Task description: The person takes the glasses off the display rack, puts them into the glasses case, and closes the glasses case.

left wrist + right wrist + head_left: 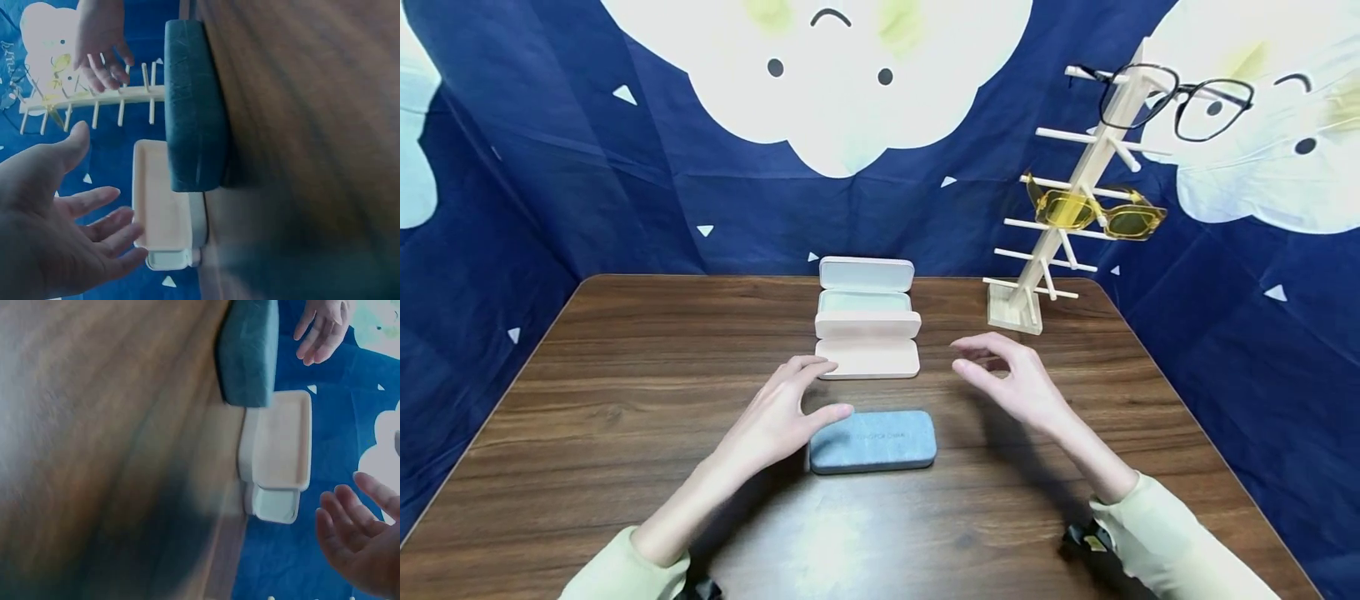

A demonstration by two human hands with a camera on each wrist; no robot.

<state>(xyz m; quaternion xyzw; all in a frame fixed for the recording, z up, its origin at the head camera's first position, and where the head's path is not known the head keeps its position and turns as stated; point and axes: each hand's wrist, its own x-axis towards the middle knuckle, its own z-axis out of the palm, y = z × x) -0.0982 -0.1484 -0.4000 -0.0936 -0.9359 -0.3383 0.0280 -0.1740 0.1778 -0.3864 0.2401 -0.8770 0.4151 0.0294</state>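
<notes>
Evidently the reach for the closed grey case (872, 441) is under way: it lies at six o'clock from the open pink case (868, 344), near mid-table. The left hand (778, 417), fingers straight, seems to touch its nine-o'clock end with the thumb; the right hand (1011, 382) hovers relaxed, empty, at two o'clock. Next, I judge, comes a two-handed grip. Table (625, 400) edges lie well apart; the rack (1060, 242) stands beyond.

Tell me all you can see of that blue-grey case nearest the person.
The blue-grey case is a closed, rounded oblong with a felt-like covering and faint lettering on its lid. It lies flat on the wooden table, long side toward the person, in front of the pink case. The left hand, fingers relaxed, has its thumb at the case's left end; the right hand hovers apart.
</notes>
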